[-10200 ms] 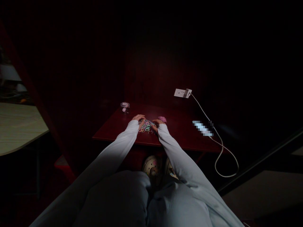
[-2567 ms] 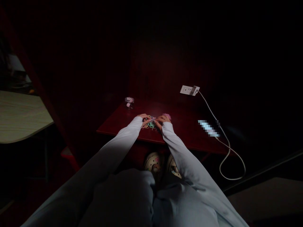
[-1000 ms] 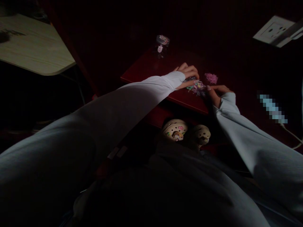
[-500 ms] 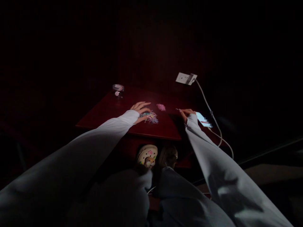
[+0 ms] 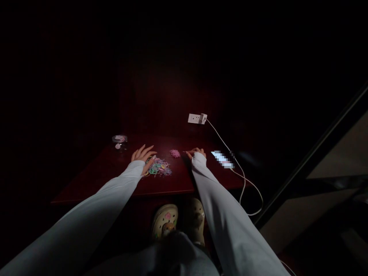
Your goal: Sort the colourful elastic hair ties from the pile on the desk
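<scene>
A loose heap of thin, multicoloured hair elastics (image 5: 160, 168) lies on the dark red table (image 5: 115, 186). My left hand (image 5: 143, 158) rests at the heap's left side, fingers spread and thumb along its edge. A smaller pink pile (image 5: 174, 153), apparently of the same bands, sits farther back and to the right. Just right of that pile is my right hand (image 5: 197, 153), low over the tabletop. Its thumb and index finger come together, pointing at the pile; whatever is between them is too small to make out.
A clear round jar (image 5: 119, 142) with pale contents stands at the back left. A lit phone (image 5: 222, 159) lies on the right, its white cable (image 5: 220, 135) running to a wall socket (image 5: 194, 118). Beneath the table edge are beige clogs (image 5: 166, 220).
My right hand has moved left, closer to the pink pile and away from the phone. My left hand has drawn slightly back, uncovering more of the mixed heap. The whole view has shifted.
</scene>
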Demonstrator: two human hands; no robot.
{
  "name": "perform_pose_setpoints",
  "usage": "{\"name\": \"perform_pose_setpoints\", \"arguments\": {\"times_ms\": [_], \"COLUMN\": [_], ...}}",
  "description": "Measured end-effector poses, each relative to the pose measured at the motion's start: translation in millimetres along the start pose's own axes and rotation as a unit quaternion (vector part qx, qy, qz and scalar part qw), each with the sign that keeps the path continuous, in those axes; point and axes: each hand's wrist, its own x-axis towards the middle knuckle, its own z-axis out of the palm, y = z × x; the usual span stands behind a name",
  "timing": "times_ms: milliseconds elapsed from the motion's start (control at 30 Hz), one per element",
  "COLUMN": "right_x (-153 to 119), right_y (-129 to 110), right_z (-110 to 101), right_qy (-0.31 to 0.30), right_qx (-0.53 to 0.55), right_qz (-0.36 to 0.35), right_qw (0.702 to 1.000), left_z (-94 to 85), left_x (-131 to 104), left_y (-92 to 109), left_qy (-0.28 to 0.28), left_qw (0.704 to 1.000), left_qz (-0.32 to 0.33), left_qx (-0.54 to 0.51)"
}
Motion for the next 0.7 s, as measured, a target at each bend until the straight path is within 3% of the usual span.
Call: {"name": "perform_pose_setpoints", "arguments": {"times_ms": [100, 200, 333, 467, 567, 633, 700], "right_x": [13, 21, 15, -3, -19, -29, -39], "right_y": [-28, -39, -30, -2, 12, 5, -17], "right_z": [14, 27, 29, 11, 3, 9, 27], "right_qy": [-0.004, -0.016, 0.003, 0.056, 0.076, 0.061, 0.042], "right_qx": [-0.006, -0.023, -0.016, 0.005, 0.041, 0.078, 0.115], "right_qz": [-0.008, 0.019, 0.035, 0.019, 0.101, 0.164, 0.162], "right_qw": [1.0, 0.999, 0.999, 0.998, 0.991, 0.982, 0.979], "left_z": [1.0, 2.9, 7.2, 6.3, 3.5, 3.1, 5.1], "left_x": [0, -1, -2, 2, 4, 3, 1], "left_y": [-1, 1, 1, -12, -19, -19, -16], "left_qy": [-0.014, -0.012, 0.015, -0.02, -0.052, -0.073, -0.082], "left_qw": [1.0, 1.0, 1.0, 0.997, 0.995, 0.995, 0.995], "left_qz": [0.01, 0.014, -0.004, -0.019, 0.007, 0.014, 0.017], "left_qx": [0.011, 0.016, -0.002, -0.067, -0.087, -0.071, -0.048]}}
